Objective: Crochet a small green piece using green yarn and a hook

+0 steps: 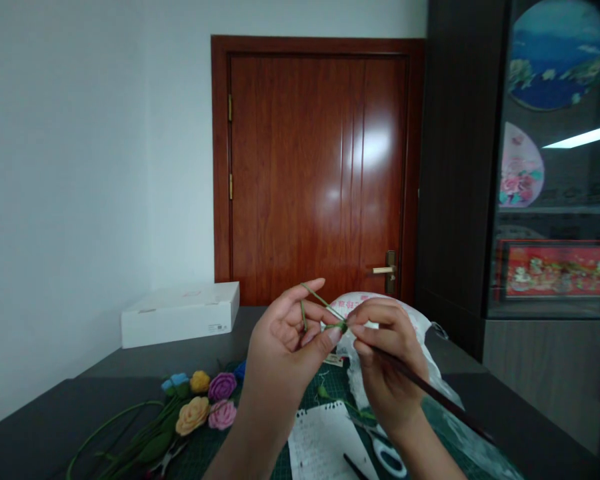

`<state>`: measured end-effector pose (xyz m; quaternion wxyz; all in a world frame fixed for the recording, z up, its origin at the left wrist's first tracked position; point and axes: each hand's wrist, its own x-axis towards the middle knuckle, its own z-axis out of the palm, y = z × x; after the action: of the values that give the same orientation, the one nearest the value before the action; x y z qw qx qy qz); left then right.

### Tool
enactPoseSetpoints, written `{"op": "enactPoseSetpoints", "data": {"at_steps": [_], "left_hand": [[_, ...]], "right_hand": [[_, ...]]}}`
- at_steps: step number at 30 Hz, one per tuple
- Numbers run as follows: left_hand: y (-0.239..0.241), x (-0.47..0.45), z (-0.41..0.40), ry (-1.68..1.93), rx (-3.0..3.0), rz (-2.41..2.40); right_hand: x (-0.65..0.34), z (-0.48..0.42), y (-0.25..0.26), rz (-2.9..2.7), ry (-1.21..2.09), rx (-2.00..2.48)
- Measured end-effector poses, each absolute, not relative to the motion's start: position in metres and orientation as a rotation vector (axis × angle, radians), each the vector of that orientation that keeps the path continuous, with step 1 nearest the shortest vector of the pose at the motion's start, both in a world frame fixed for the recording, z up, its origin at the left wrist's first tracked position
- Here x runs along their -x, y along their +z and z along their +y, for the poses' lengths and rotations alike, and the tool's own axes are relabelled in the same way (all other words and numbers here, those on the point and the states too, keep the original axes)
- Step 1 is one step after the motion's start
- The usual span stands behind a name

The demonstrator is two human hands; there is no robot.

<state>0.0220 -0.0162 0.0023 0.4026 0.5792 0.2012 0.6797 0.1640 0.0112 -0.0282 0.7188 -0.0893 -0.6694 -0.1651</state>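
My left hand (283, 347) pinches a small green crochet piece (342, 326) between thumb and middle finger. Green yarn (325, 302) runs from that piece up over my raised left index finger. In my right hand (393, 347) is a long dark crochet hook (443, 397), held like a pen, its shaft slanting down to the right. The hook's tip meets the green piece, where my fingers partly hide it. Both hands are close together, held up above the desk.
A green cutting mat (275, 460) carries a written notepad (325, 440), scissors (389, 459) and a dark pen (354, 467). Crocheted flowers (193, 415) lie left, beside pliers-like tool handles (167, 460). Behind are a white box (180, 319) and a plastic bag (421, 321).
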Motion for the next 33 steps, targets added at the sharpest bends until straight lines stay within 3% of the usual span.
{"op": "enactPoseSetpoints", "data": {"at_steps": [5,10,13,18,23,26,30,33], "left_hand": [[0.005,-0.029,-0.021,1.565,-1.137,0.422],[0.003,-0.023,-0.016,1.630,-1.378,0.424],[-0.001,-0.018,-0.009,1.763,-1.619,0.535],[0.000,-0.010,-0.003,1.624,-1.670,0.495],[0.007,-0.006,-0.008,1.404,-1.476,0.324],[0.007,-0.005,-0.008,1.361,-1.416,0.276],[0.004,-0.009,-0.006,1.410,-1.438,0.276],[0.002,-0.015,-0.009,1.503,-1.413,0.318]], "right_hand": [[-0.153,0.021,-0.037,-1.298,-0.028,0.176],[-0.160,0.016,-0.038,-1.457,-0.604,0.232],[-0.164,0.009,-0.036,-1.481,-0.615,0.348],[-0.165,0.001,-0.029,-1.336,-0.199,0.452],[-0.154,0.005,-0.023,-1.193,0.719,0.273],[-0.145,0.008,-0.023,-1.160,1.025,0.193],[-0.142,0.011,-0.024,-1.231,0.860,0.144],[-0.152,0.012,-0.027,-1.370,0.267,0.195]]}}
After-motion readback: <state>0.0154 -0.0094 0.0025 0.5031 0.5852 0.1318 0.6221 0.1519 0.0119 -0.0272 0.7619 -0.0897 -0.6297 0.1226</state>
